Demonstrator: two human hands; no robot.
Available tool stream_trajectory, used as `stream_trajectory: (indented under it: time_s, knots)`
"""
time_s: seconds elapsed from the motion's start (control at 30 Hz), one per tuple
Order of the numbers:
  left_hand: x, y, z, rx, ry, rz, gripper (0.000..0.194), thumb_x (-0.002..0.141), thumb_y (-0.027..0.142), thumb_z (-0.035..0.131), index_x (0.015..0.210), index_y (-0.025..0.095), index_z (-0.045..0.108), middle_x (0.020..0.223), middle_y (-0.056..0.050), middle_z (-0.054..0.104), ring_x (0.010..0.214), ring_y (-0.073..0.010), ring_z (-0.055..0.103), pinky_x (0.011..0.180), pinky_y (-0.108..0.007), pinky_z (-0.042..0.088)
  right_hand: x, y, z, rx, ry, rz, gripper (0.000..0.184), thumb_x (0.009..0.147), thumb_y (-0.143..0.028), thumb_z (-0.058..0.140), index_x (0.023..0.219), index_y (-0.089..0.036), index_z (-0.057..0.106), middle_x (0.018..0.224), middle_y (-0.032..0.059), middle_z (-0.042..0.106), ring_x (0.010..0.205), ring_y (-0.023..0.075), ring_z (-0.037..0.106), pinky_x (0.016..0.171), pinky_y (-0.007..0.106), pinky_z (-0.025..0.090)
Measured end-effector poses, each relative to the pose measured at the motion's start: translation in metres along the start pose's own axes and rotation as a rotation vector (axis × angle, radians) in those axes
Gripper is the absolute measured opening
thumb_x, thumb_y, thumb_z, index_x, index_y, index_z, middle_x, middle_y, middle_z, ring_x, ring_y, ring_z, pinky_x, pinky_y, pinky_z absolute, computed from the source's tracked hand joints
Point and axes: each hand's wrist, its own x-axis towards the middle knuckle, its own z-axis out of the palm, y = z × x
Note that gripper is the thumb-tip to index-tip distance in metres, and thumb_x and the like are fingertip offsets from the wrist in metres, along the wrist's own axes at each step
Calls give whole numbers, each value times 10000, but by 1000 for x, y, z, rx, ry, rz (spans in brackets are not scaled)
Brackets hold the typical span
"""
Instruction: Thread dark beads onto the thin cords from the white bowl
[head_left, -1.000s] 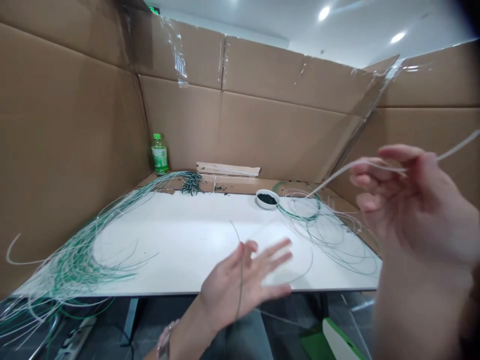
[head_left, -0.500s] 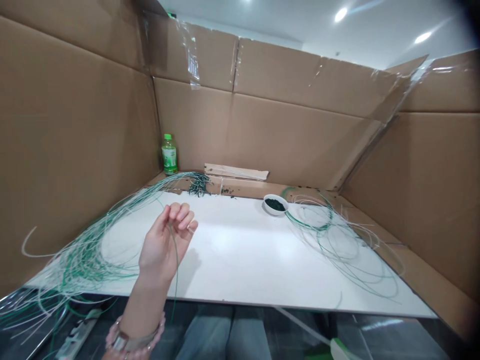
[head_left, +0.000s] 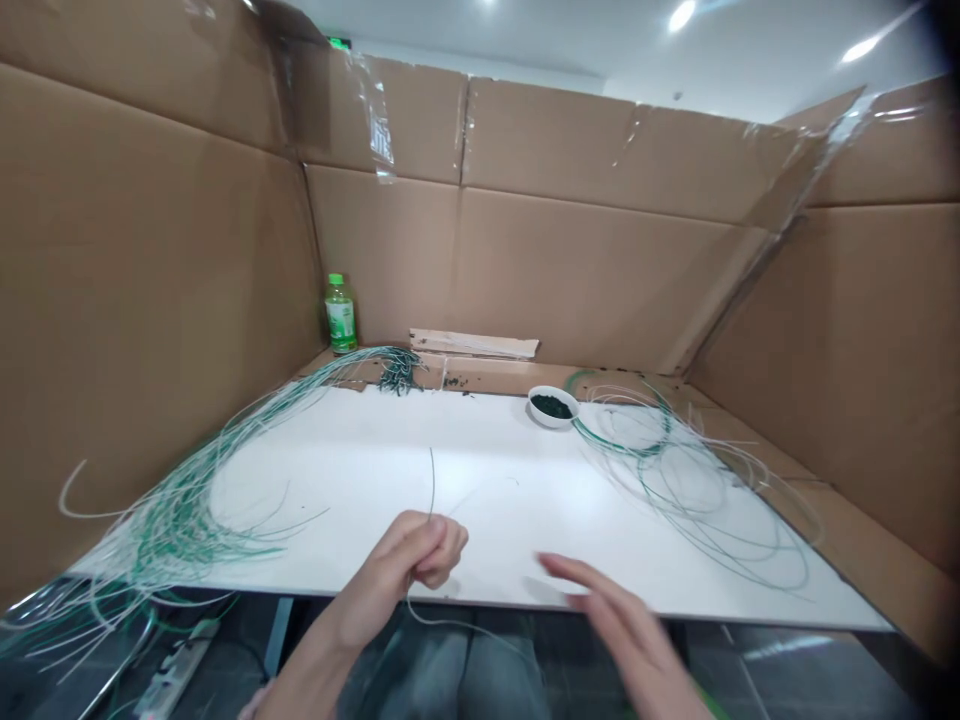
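Observation:
My left hand [head_left: 409, 565] is closed in a pinch on a thin grey-green wire [head_left: 432, 480] that sticks up from the fingers over the white table [head_left: 480, 490]; its tail loops down below the table's front edge. My right hand [head_left: 615, 625] hovers at the front edge to the right, fingers stretched out and blurred, holding nothing. A large sheaf of green and white wires [head_left: 172, 510] fans across the table's left side. Loose coils of wire [head_left: 690, 490] lie on the right side.
A small white bowl of dark bits [head_left: 553, 405] sits at the back, with a green drink bottle [head_left: 340, 314] in the back left corner. Taped cardboard walls [head_left: 570, 270] enclose the table on three sides. A power strip [head_left: 176, 670] lies on the floor at left.
My left hand came back from the left wire sheaf to the front edge, pinching a single wire. My right hand, out of view half a second ago, has reappeared low at the front.

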Motion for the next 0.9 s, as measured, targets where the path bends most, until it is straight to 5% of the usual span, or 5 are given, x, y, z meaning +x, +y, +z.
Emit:
stream_trajectory:
  time_s: [0.1,0.2,0.5,0.73,0.9]
  knots:
    - [-1,-14,6,44,-80,-71,543,925,531,409,536,188,247,544,44,215,523,-90,210,543,-294,158,30,-25,55,503,-304,-31,514,888,-604,466,1207,-242,644,1301,96,616,1243,264,538,1018,442,452]
    - [-4,-26,8,97,-122,-151,535,930,533,390,543,190,252,547,46,211,531,-96,205,550,-297,153,55,-43,84,843,-188,-60,442,904,-557,472,1080,-206,676,1045,102,726,1085,232,631,910,388,497]
    - [-5,-7,-14,372,120,-54,494,961,494,319,710,150,569,893,-58,565,897,-173,524,876,-257,359,45,-41,66,761,-192,-74,399,873,-516,551,722,-168,676,421,-31,472,523,132,519,646,278,463]
    - [-1,-10,8,707,171,-232,371,949,452,387,1082,234,656,1203,-46,617,1180,-211,482,1051,-277,281,20,-41,70,367,-100,-235,349,980,-403,404,1037,-246,711,972,58,618,971,178,551,879,311,421]
    - [2,-26,26,720,77,-257,395,965,427,314,940,213,645,1049,-41,658,1056,-209,535,927,-269,350,18,-38,75,281,-104,-202,377,989,-426,348,1195,-309,641,1243,75,527,1231,216,432,1017,383,403]
